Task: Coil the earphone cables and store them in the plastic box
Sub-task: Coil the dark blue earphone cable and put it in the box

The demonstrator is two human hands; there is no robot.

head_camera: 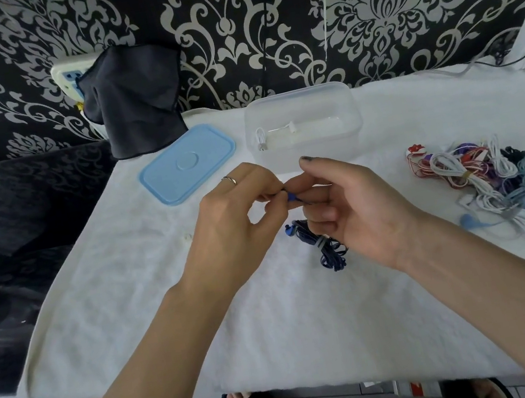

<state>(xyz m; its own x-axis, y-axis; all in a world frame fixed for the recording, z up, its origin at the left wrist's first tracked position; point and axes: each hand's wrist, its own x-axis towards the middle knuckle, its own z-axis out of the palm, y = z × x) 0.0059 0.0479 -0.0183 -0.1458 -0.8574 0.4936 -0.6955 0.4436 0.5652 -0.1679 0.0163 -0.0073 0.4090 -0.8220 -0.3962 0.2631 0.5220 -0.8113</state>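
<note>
Black-and-silver damask wallpaper [361,8] backs a table draped in a white towel [274,318]. Over its middle, the left hand [239,216] and right hand [342,206] meet, fingertips nearly touching. Both pinch the upper end of a dark blue earphone cable [322,244]; a blue earbud [291,197] shows between the fingertips. Below the hands the cable hangs in a bundle cinched by what looks like a grey tie, its lower loops resting on the towel. A ring sits on one left finger.

Behind the hands stands the clear plastic box [300,102], open, with a white earphone [261,138] lying inside. Its light blue lid [186,164] lies flat just left of the box. To the right, well apart from the hands, a tangled pile of earphones [494,181] in white, red, purple and blue rests on the towel. A dark cloth [133,98] hangs against the wall behind the lid.
</note>
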